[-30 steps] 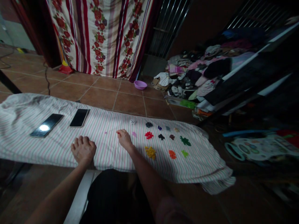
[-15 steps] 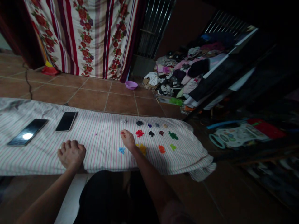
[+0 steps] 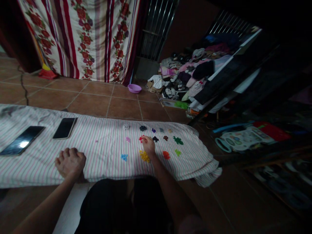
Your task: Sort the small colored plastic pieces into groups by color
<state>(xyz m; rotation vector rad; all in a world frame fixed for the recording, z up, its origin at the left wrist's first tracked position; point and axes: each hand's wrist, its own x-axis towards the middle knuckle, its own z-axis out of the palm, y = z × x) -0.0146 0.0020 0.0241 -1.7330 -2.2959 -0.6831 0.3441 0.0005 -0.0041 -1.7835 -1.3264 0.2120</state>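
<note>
My right hand [image 3: 148, 145] is over a heap of small red pieces [image 3: 141, 139], thumb and fingers pinched together, mostly covering the heap. Whatever is between the fingertips is too small to make out. Just below lie yellow pieces [image 3: 144, 156]; beside the hand are black pieces [image 3: 155, 139] and pink pieces [image 3: 128, 139]. Light blue pieces [image 3: 124, 157] lie nearer me. At the left, my left hand [image 3: 70, 162] rests palm down on the striped cloth [image 3: 107, 162] with fingers curled under; its palm is hidden. A single pink piece [image 3: 96, 141] lies apart, between the hands.
Two phones, a larger one [image 3: 21, 140] and a smaller one [image 3: 64, 128], lie at left. Further heaps include dark green [image 3: 178, 140], orange [image 3: 166, 155] and white [image 3: 127, 127]. Beyond the cloth, a purple basin [image 3: 134, 88] stands on the tiled floor.
My right hand has moved right, from over the pink heap to the red one, uncovering the pink and yellow pieces. My left hand stays in place; the view has shifted slightly.
</note>
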